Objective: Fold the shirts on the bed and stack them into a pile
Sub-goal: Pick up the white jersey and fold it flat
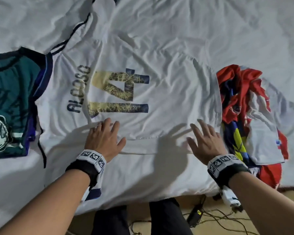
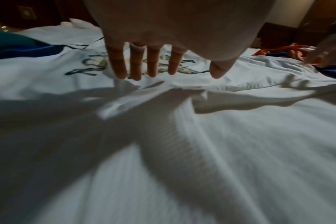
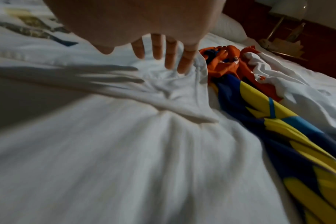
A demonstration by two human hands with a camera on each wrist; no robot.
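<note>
a white jersey (image 1: 159, 92) printed with "alonso" and a worn gold-and-navy 14 lies spread flat across the middle of the head view, on a bed (image 1: 210, 31) covered in a wrinkled white sheet. its near edge has been folded over, and the fold line runs across the lower centre of the frame. the left hand (image 1: 103, 141) sits at lower centre-left, just below the printed number, its fingers straight and spread, palm down on the cloth and gripping nothing. the right hand (image 1: 205, 141) sits at lower centre-right near the jersey's right edge, likewise flat with fingers splayed and holding nothing. in the left wrist view the fingertips (image 2: 121, 74) reach the fabric just short of the print. at the left edge of the head view a folded green shirt (image 1: 8, 102) with a white crest lies on top of a blue garment (image 1: 41, 82). at the right, touching the jersey's edge, is a crumpled heap of red, white, blue and yellow shirts (image 1: 244, 107). both wrists wear black bands (image 1: 87, 168) with patterned white blocks.
</note>
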